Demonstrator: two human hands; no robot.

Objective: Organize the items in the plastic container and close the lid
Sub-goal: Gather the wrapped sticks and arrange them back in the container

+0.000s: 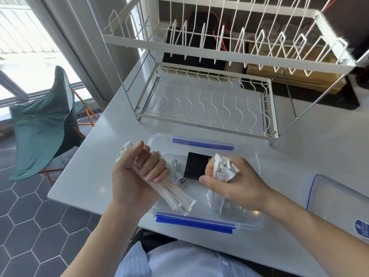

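Chair (43, 124), green fabric, well left of hands. Left hand (137, 172) fisted round bundle of wrapped chopsticks (171, 193), slanting over container's left end. Clear plastic container (257, 220) under both hands, blue latches; white cable (176, 172) and black box (196, 166) inside, between hands. Right hand (237, 183) grips second paper-wrapped bundle (221, 168), upright in container. Lid (339, 198) right of right hand, on table. Wire rack (207, 104) beyond hands.

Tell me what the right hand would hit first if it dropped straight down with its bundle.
Probably the container floor: the right hand holds its packets upright over a bare patch beside the black box. Depth is hard to judge.
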